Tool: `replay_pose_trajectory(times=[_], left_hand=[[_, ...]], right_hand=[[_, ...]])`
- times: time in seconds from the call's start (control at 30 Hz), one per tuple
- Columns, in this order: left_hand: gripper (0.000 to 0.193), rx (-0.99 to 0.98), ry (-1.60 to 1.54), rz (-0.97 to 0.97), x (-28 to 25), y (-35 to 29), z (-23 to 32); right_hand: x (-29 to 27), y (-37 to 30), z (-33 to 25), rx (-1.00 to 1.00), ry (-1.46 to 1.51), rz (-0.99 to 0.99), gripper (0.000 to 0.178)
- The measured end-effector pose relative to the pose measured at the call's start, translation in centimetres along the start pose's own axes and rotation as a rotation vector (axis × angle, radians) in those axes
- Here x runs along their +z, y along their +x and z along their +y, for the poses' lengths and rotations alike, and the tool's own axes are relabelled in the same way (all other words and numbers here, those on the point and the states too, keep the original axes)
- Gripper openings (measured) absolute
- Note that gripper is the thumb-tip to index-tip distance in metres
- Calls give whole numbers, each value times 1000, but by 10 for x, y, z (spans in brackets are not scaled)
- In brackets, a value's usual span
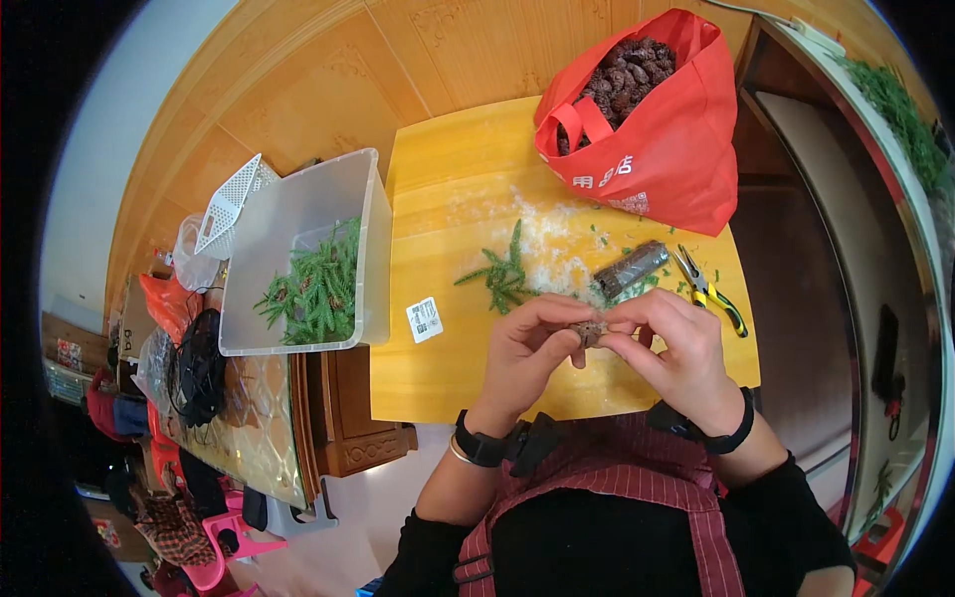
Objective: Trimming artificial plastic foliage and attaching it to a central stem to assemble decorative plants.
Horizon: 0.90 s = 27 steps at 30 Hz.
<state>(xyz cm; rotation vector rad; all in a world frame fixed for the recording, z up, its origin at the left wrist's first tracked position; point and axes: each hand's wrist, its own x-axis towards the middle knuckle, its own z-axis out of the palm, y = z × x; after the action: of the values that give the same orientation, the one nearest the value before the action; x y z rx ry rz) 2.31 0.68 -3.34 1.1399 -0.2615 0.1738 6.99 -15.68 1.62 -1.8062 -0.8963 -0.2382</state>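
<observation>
Head view: the left hand (527, 343) and right hand (668, 348) meet over the yellow tabletop (453, 199), fingers closed together on a small brown pinecone (591, 331). A green sprig (502, 274), a dark roll (631, 269) and pliers (708, 291) lie just beyond. A red bag (667, 139) of pinecones stands farther back, a clear bin (298, 214) to the left.

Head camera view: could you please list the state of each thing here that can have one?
Left hand: pinching a small pine cone.
Right hand: pinching the same cone from the other side.
Red bag: open, filled with pine cones.
Clear plastic bin: open, lidless, green sprigs in one end.
Pliers: lying flat on the yellow table, unheld.
Dark roll: lying on its side.
Loose green sprig: lying flat on the table.
</observation>
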Motion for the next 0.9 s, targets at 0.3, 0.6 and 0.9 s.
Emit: replay_pose_trajectory(times=[0.3,0.6,0.9], left_hand=[[26,-47,-140,0,0,0,1],[29,-247,-257,-86,-6,1,8],[24,-576,-168,-162,-12,2,20]], right_hand=[[-8,5,6,-64,-15,-64,12],[-20,19,8,-364,-180,-211,19],[-29,30,-3,-389,-346,-625,42]])
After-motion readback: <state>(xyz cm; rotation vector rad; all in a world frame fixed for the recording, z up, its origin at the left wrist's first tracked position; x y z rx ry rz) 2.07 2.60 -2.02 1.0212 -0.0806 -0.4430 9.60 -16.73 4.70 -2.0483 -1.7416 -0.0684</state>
